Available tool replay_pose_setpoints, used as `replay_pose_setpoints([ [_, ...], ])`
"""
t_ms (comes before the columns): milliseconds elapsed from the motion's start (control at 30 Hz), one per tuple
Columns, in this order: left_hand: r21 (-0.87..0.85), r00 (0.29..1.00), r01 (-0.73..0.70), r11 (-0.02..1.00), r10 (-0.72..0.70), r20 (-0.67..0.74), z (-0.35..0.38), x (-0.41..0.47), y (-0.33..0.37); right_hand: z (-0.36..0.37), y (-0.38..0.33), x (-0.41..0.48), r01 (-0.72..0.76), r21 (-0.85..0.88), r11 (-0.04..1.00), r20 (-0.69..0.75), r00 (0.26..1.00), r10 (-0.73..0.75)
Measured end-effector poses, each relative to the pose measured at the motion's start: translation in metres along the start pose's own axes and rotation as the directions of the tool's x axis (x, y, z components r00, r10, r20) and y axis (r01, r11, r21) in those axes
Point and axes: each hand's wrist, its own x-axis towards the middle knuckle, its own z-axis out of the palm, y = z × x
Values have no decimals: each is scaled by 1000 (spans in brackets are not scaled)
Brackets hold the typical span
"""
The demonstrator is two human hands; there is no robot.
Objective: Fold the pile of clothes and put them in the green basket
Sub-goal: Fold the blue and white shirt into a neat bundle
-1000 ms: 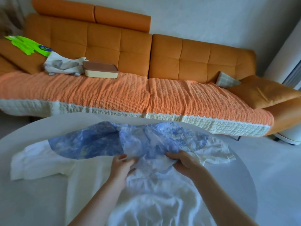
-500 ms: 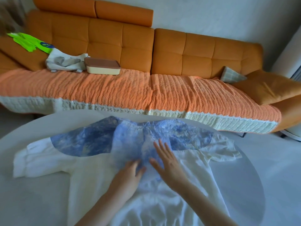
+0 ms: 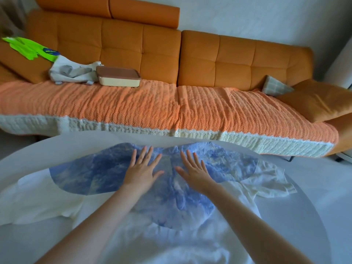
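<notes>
— Where are the hands?
— The left hand (image 3: 142, 172) and right hand (image 3: 196, 173) lie flat, fingers spread, side by side on a blue-printed white shirt (image 3: 91, 174) across the round table (image 3: 28, 153).
— Behind it?
— An orange sofa (image 3: 236, 54), with a lidded box (image 3: 118, 78) on it.

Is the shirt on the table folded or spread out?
Spread out: the shirt lies flat on the table, sleeves out sideways.

A round white table (image 3: 28, 161) fills the lower frame, and a white garment with a blue mottled print (image 3: 95, 172) lies spread on it. The left hand (image 3: 142, 171) and right hand (image 3: 196, 172) lie flat on it, side by side at centre. Behind the table an orange padded sofa (image 3: 228, 54) spans the upper frame. On its seat, upper left, a cream brown-lidded box (image 3: 118, 77) sits just right of a white-and-grey cloth (image 3: 72, 71).
</notes>
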Motion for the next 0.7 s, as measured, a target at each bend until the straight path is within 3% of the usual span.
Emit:
replay_pose_setpoints([
  [133,-110,992,101,989,-93,80,36,17,-12,21,19,40,-34,-121,992,-10,999,33],
  [267,-193,991,133,972,-133,13,62,19,-15,33,30,53,-62,-90,994,-56,997,57],
  [433,-196,989,133,972,-116,94,44,17,-17,20,28,48,-19,-80,997,12,1000,20],
  [500,-225,993,113,968,-115,3,29,9,-16,9,13,35,-3,38,999,-71,997,5],
  [567,-326,987,34,945,-83,-138,15,-9,-8,0,-6,6,111,96,989,-140,985,-97],
  [633,-374,975,-87,923,2,-223,9,-37,4,-3,-21,-34,193,84,978,-91,978,-185],
  [700,-303,962,-177,937,100,-252,15,-67,16,1,-26,-71,242,63,968,-20,970,-241],
])
